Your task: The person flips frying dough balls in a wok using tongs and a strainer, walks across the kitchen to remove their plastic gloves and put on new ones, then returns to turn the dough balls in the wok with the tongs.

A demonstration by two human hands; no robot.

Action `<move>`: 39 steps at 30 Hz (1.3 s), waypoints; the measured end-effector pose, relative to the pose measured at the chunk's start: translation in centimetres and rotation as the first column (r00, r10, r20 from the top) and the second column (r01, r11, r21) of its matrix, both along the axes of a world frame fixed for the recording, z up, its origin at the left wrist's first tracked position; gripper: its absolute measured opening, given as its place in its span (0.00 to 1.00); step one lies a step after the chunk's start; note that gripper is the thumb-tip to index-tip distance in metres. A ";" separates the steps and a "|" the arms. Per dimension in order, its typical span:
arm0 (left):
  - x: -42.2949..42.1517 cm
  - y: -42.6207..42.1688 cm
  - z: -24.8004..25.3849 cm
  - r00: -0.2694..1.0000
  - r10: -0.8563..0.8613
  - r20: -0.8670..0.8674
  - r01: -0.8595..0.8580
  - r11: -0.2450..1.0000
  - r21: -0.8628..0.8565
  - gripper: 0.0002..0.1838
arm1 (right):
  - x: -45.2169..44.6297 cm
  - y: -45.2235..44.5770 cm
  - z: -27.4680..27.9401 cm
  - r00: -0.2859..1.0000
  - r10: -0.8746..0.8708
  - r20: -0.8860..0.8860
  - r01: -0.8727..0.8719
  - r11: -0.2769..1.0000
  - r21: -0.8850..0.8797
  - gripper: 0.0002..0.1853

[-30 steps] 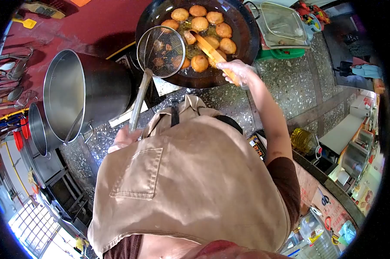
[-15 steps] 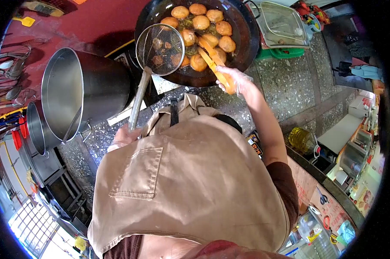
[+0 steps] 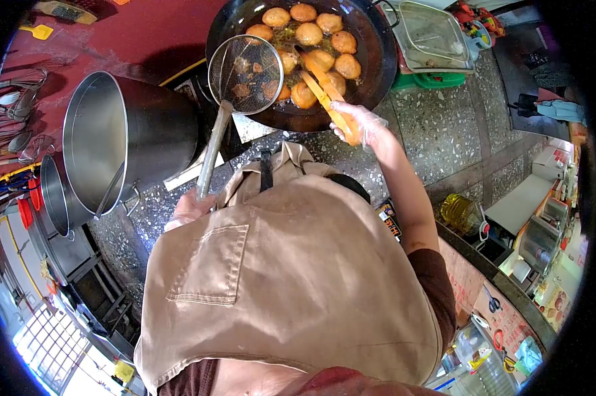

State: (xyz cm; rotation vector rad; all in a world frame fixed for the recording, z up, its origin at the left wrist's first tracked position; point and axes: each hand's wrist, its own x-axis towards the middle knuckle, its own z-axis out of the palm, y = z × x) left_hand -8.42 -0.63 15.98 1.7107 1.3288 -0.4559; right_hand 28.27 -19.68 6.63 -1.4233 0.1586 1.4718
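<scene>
My left hand [image 3: 191, 210], in a clear plastic glove, is closed around the handle of a round wire-mesh strainer [image 3: 246, 74]. The strainer's basket is over the left part of a large dark wok [image 3: 377, 86]. Golden-brown fried dough balls [image 3: 309, 33] float in oil in the wok, some showing through or beside the mesh. Also gloved, my right hand [image 3: 360, 124] grips wooden tongs [image 3: 327, 99] near their back end. The tong tips reach in among the dough balls near the wok's middle; whether they pinch one I cannot tell.
A tall metal pot [image 3: 159, 132] stands left of the wok, with a smaller pot [image 3: 59, 195] beyond it. Right of the wok is a glass-lidded tray [image 3: 433, 39] above a green container [image 3: 436, 80]. An oil bottle [image 3: 461, 214] stands lower right. Whisks [image 3: 27, 109] hang at far left.
A dough ball near the tong tips has shifted slightly, and the tips have moved a little up and left. Both hands and the strainer are nearly still.
</scene>
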 end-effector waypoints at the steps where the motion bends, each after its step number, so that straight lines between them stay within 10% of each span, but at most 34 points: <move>1: 0.1 0.0 0.1 1.000 0.000 -0.001 0.000 1.000 0.000 0.22 | 0.0 0.0 0.0 1.000 0.000 -0.001 0.000 1.000 0.000 0.20; 16: 0.0 -0.1 -0.1 1.000 -0.002 -0.013 0.002 1.000 -0.013 0.21 | -0.7 -0.4 0.6 0.997 0.045 0.059 -0.046 0.999 0.009 0.23; 18: -0.3 0.0 -0.6 0.999 0.019 -0.030 -0.019 1.000 -0.012 0.21 | -0.3 -0.6 -0.8 0.880 0.363 0.306 -0.310 0.928 -0.208 0.20; 25: -1.4 0.3 -1.9 1.000 -0.002 0.017 0.002 1.000 -0.015 0.22 | -1.3 -0.5 1.4 0.390 0.663 0.640 -0.336 0.749 -0.571 0.28; 32: -1.0 0.2 -1.4 0.999 0.032 -0.031 -0.033 0.999 -0.024 0.22 | -1.0 -1.4 2.2 0.496 0.610 0.617 -0.339 0.791 -0.509 0.33; 39: 0.3 0.0 0.4 0.996 0.031 -0.079 -0.034 0.999 -0.040 0.24 | -1.9 -2.5 0.4 0.839 0.149 0.523 -0.132 0.989 -0.071 0.26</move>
